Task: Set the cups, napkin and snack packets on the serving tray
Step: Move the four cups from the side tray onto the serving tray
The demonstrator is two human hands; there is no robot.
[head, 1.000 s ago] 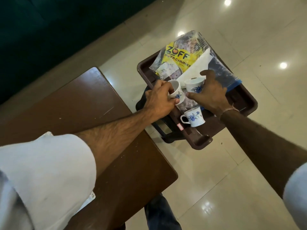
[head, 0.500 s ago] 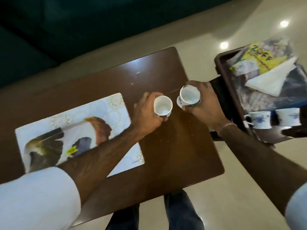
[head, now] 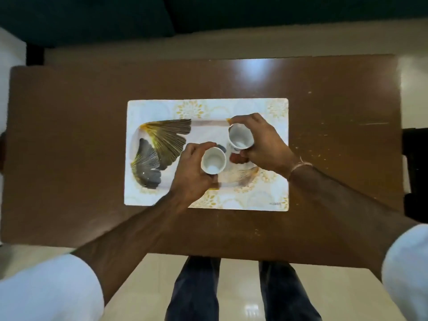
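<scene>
A white serving tray (head: 162,110) printed with a gold and grey bird lies in the middle of the brown table (head: 69,112). My left hand (head: 188,172) grips a small white cup (head: 213,160) over the tray's centre. My right hand (head: 264,144) holds a second white cup (head: 240,137) just to the right and a little farther back. Both cups are upright and empty, side by side. Whether they touch the tray I cannot tell. The napkin, the snack packets and the other cups are out of view.
A dark object (head: 415,172) stands off the table's right edge. Pale tiled floor (head: 238,288) and my legs (head: 194,290) show below the near edge. A dark surface (head: 92,17) runs along the back.
Both hands have carried the cups leftward from the brown tray across the bare table to over the white serving tray. My view has swung to face the table squarely.
</scene>
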